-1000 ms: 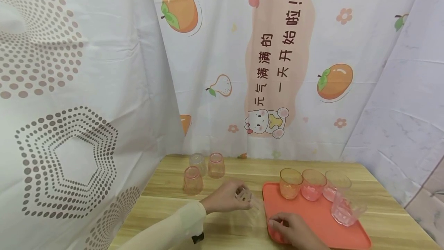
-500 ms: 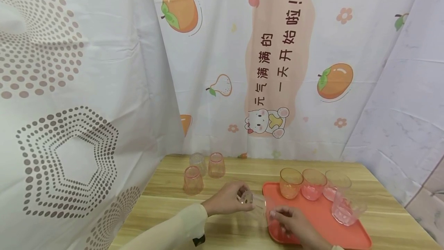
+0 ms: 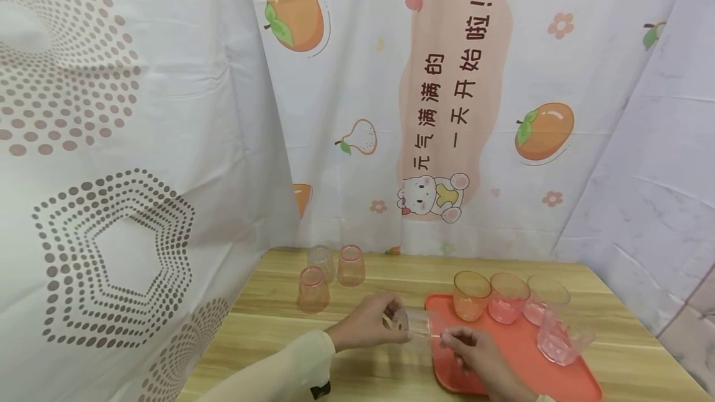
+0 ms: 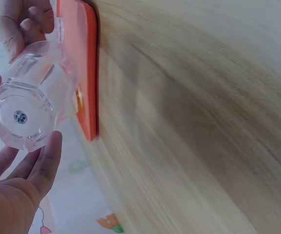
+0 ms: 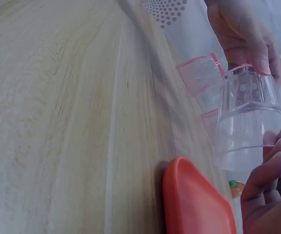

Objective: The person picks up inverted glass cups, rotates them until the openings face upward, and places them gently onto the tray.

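Note:
A clear plastic cup (image 3: pixel 418 326) lies sideways in the air between my hands, beside the tray's left edge. My left hand (image 3: pixel 368 322) grips it around the base; the cup's faceted bottom (image 4: pixel 19 117) with a small dark round mark shows in the left wrist view. At the open end, my right hand (image 3: pixel 473 352) pinches the rim between thumb and fingers. In the right wrist view the cup (image 5: pixel 245 122) spans the gap between the two hands, with nothing seen inside it.
An orange-red tray (image 3: pixel 516 355) carries an amber cup (image 3: pixel 470 299), a pink cup (image 3: pixel 507 303) and clear cups (image 3: pixel 558 343) toward its back and right. Back left on the wooden table (image 3: pixel 268 327) stand two pink cups (image 3: pixel 313 293) and a clear one (image 3: pixel 320 259), upside down.
My right hand has risen from the tray's near left corner to the cup's rim. The cup has swung to lie more level, its open end toward the right hand.

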### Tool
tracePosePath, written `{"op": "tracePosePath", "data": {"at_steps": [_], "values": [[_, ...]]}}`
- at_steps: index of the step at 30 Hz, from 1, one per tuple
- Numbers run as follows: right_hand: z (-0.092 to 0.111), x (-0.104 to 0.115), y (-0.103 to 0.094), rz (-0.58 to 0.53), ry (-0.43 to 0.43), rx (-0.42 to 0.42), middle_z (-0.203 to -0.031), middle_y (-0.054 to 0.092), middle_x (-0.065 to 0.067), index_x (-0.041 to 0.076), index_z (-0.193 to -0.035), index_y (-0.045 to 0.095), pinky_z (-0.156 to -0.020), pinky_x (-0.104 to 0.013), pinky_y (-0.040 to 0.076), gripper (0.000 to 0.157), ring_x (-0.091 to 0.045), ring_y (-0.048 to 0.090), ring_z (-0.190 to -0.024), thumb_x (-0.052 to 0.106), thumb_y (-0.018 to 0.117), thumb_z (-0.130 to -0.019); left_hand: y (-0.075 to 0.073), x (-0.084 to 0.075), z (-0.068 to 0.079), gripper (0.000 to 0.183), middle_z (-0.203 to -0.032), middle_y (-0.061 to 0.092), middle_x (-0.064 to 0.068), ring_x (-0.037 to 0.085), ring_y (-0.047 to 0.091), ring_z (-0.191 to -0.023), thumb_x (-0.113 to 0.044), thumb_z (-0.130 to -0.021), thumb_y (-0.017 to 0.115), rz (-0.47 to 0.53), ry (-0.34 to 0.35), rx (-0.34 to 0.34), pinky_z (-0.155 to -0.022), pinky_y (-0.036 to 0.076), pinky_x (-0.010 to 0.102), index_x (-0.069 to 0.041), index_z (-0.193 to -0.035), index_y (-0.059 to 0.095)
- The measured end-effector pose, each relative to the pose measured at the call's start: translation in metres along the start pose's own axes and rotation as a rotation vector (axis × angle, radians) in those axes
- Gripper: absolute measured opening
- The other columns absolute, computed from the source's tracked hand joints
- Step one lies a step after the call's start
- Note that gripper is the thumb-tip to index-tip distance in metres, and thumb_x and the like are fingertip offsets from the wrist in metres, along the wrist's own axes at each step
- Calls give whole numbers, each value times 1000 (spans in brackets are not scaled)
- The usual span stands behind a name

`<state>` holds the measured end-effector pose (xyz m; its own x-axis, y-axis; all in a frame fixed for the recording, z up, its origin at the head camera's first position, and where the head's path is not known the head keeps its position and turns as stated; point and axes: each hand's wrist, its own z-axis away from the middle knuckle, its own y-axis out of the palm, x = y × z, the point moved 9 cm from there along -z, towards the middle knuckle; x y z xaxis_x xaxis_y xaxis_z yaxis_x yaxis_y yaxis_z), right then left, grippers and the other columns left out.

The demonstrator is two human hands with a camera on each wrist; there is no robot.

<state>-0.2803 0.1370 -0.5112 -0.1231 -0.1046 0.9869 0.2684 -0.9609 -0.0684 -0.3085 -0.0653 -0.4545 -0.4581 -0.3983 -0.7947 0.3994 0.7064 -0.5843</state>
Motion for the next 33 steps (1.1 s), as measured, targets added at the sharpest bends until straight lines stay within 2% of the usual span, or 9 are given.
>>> {"op": "tracePosePath", "data": {"at_steps": [5,8,12,15,18,21,25,27,33], "values": [[3,10,-5,28,-49,-36,-94,69,-5,-6,-114,66,-57,-24,44,28,-10,50,-66,20,66,-102,4,1,0,45,-105,62,-11,10,64,-98,-33,-86,85,11,-9,-4,-78,55,22,-14,-119,62],[6,17,-8,67,-83,-47,-91,67,-5,-8,-114,65,-56,-24,43,29,-9,48,-64,19,66,-101,9,2,0,50,-109,62,-10,11,63,-102,-31,-87,85,23,-25,20,-80,55,22,-12,-125,60],[11,27,-13,173,-124,-86,-85,63,-5,-4,-110,68,-57,-24,45,26,-10,50,-65,20,71,-98,14,4,1,59,-110,62,-7,8,61,-101,-33,-86,85,-6,-49,45,-81,54,22,-8,-132,59],[16,36,-16,291,-191,-117,-86,64,-5,1,-107,71,-58,-26,48,22,-11,53,-67,20,73,-96,19,9,2,60,-109,65,-2,7,62,-97,-35,-84,86,-39,-63,50,-80,53,23,-6,-131,61],[21,46,-19,423,-295,-150,-86,67,-3,6,-102,72,-57,-26,47,14,-9,53,-66,18,74,-95,25,15,4,55,-101,67,1,6,63,-89,-32,-84,86,-64,-71,55,-78,53,22,-3,-125,64],[26,54,-20,539,-402,-199,-82,66,7,12,-96,73,-55,-24,44,5,-5,51,-64,16,76,-94,31,19,7,42,-90,66,-5,2,61,-81,-28,-87,84,-80,-79,59,-74,53,21,0,-115,68],[31,61,-19,625,-522,-236,-79,65,16,17,-92,74,-55,-24,44,6,-2,50,-64,14,78,-91,38,20,9,16,-78,63,-12,0,59,-70,-21,-92,79,-83,-79,68,-65,52,20,-7,-96,73],[33,63,-18,641,-554,-232,-79,65,16,18,-93,74,-54,-24,44,6,-1,50,-63,14,78,-91,42,20,9,9,-73,64,-11,1,59,-63,-17,-93,76,-69,-80,78,-61,51,20,-10,-89,74],[36,67,-20,672,-593,-217,-80,66,13,19,-96,74,-51,-23,42,7,-1,49,-61,14,77,-92,57,21,7,14,-64,64,-8,4,58,-50,-15,-93,74,-60,-131,106,-53,50,21,-15,-79,73]]}}
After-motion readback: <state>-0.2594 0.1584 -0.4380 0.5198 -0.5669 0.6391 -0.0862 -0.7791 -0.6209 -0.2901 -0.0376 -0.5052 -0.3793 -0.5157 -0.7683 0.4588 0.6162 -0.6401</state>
